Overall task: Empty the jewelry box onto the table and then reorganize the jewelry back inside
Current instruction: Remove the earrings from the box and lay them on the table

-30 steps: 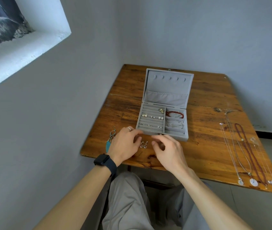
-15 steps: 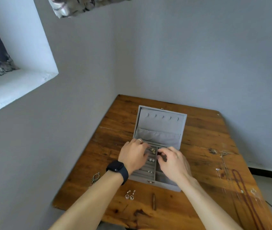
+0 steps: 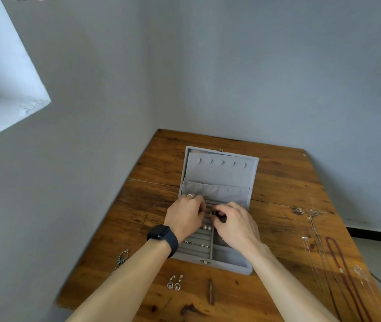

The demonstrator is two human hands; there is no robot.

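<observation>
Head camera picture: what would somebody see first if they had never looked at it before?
First, the open grey jewelry box in the middle of the wooden table, with the left hand and right hand meeting over its ring rows around a tiny piece. Next, the long necklaces stretched along the table's right side, and a pair of drop earrings in front of the box.

We see a grey velvet jewelry box [image 3: 217,180] on a streaked brown wooden table [image 3: 284,182]. We note a black watch [image 3: 163,237] and a dark red bead necklace [image 3: 345,270]. The wall [image 3: 254,66] is plain grey.
</observation>
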